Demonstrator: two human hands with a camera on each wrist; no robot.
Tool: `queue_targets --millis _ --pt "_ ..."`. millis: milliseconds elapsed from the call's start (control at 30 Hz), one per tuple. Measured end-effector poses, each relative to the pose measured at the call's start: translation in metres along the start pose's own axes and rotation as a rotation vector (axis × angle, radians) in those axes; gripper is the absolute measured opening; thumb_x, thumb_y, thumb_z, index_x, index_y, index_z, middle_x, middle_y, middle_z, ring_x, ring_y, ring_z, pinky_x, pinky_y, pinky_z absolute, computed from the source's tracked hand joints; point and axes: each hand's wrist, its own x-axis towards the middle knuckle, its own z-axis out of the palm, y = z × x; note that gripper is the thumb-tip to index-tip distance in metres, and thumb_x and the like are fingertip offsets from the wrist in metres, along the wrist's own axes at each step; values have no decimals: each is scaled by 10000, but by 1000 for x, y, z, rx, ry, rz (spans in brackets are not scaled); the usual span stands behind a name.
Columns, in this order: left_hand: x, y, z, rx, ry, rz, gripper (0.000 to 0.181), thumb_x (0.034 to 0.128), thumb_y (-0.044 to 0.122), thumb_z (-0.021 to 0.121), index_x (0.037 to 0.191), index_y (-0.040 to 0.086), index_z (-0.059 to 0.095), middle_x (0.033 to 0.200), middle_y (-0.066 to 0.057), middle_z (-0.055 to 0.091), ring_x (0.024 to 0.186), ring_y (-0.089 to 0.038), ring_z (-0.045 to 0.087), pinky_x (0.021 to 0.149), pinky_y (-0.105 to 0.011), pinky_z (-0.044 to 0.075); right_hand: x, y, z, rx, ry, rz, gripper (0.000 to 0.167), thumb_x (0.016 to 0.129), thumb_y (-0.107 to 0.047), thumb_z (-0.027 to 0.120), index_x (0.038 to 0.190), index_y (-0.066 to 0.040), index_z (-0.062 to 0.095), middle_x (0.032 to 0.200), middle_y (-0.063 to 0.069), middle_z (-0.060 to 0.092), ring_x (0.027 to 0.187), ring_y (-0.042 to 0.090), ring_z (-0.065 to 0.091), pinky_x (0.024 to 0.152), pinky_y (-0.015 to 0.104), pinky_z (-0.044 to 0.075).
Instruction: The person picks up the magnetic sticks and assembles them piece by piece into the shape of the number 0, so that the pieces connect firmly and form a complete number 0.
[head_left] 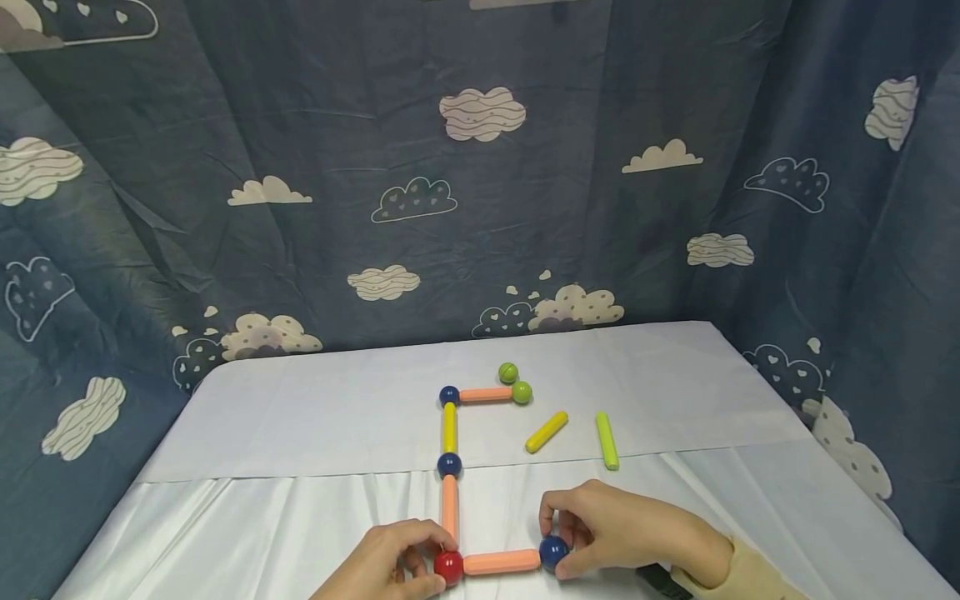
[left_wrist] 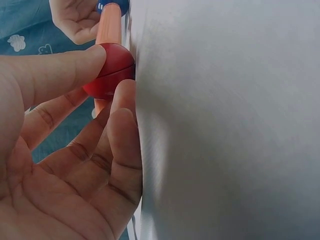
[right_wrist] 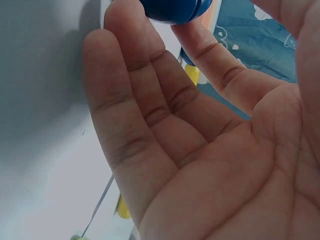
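My left hand [head_left: 401, 560] pinches a red ball [head_left: 448, 567] between thumb and fingers at the near corner of a stick-and-ball chain. From that ball a peach stick [head_left: 501, 562] runs right to a blue ball [head_left: 553, 552], which my right hand [head_left: 611, 529] grips with thumb and fingers. Another peach stick [head_left: 449, 508] leads away from the red ball to a second blue ball [head_left: 449, 464]. Beyond it come a yellow stick [head_left: 450, 428], a far blue ball [head_left: 449, 396], a peach stick [head_left: 486, 394] and a green ball [head_left: 522, 392]. In the right wrist view, the gripped blue ball [right_wrist: 175, 9] is partly cut off.
A loose green ball [head_left: 508, 372] sits just behind the chain's green end. To the right lie a loose yellow stick [head_left: 547, 432] and a lime-green stick [head_left: 607, 441]. A white cloth covers the table [head_left: 315, 417], and a dark cloud-patterned curtain [head_left: 322, 242] hangs behind it.
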Motion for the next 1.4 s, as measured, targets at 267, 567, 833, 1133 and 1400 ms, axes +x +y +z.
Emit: queue_targets --millis 267,567,833,1133,1400 --pt "0 -1 0 6 -1 -2 249 931 82 800 1167 144 750 1023 -30 753 740 29 596 608 -177 490 -1 -1 1 5 0 -1 282 870 -231 909 1047 -253 690 788 -88 618 671 -2 515 622 163 423" --pt "0 0 1 6 -5 1 243 939 104 803 1173 143 748 1028 -29 750 740 29 595 615 -178 495 -2 0 0 -1 -5 -3 279 873 -243 906 1044 -263 687 793 -98 620 680 -3 523 630 168 435" --pt "1 2 1 12 -4 -31 248 926 100 818 1159 157 756 1028 4 741 750 9 602 612 -182 495 -5 -1 -14 -9 46 -19 242 919 -303 862 1067 -208 697 785 -106 647 658 18 537 602 185 430" --pt "4 9 -2 74 -34 -98 261 946 157 803 1202 169 752 1010 88 682 757 -25 599 670 -180 505 -9 16 -49 -93 283 2 233 956 -313 820 1050 -143 691 751 -73 606 641 60 530 590 216 433" --pt "7 25 -4 238 19 -35 240 927 241 842 1156 240 769 1027 140 672 781 0 567 678 -193 496 -7 41 -71 -137 479 179 214 963 -269 813 1022 -103 692 691 -4 581 623 148 513 539 250 390"
